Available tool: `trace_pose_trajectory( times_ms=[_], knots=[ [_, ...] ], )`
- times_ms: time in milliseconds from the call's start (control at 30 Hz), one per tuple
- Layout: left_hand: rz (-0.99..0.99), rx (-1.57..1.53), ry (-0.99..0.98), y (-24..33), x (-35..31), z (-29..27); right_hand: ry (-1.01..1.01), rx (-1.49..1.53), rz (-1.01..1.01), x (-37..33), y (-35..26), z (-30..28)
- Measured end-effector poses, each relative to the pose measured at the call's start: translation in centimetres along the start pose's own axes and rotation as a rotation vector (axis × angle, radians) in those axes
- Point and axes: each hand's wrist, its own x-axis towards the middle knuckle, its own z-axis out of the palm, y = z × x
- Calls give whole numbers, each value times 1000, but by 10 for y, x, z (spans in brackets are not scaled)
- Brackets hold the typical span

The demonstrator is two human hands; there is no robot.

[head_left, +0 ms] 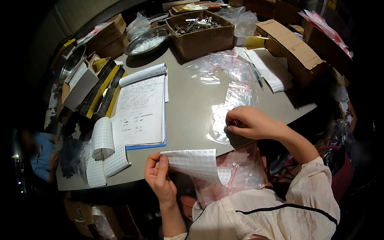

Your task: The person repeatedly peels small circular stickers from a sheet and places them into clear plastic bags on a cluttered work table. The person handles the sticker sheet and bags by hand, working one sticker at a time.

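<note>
My left hand pinches the left edge of a curling sheet of small round stickers, thumb on top, in front of the table's near edge. Over the near end of some clear zip bags, my right hand is closed, its fingertips pressed together. Whatever those fingertips hold, if anything, is too small or hidden to make out. Below the sticker sheet, an open box lined with clear red-striped bags sits close to my body, and some of these bags bear round white stickers.
Left of centre lies a handwritten notepad on a blue clipboard, beside more sticker sheets. A carton of metal parts and a bowl of small white pieces stand at the back. Another person is at far left.
</note>
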Motion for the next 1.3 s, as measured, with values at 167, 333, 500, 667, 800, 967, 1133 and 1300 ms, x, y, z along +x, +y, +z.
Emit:
trace_pose_trajectory(
  times_ms=[167, 333, 500, 667, 800, 967, 1133, 1300],
  knots=[
    [23, 0, 86, 13, -7, -5, 19, -230, 43, 20, 11, 14],
    [86, -26, 91, 16, -11, -13, -147, -290, 170, 26, 18, 2],
    [132, 45, 88, 17, -17, -1, -469, -288, 288, 13, -21, -11],
    [127, 126, 67, 16, -22, 5, -381, 74, 65, -4, -35, -15],
    [131, 256, 17, 15, -28, 17, -117, 403, -126, -5, -51, -7],
    [74, 252, -95, 20, -28, 28, -132, 267, -171, -12, -55, 12],
    [39, 325, -258, 16, -24, 35, -160, 250, -148, -13, -54, 20],
    [223, 562, -247, 7, -19, 44, 116, 150, -341, -8, -50, 27]
  ],
)
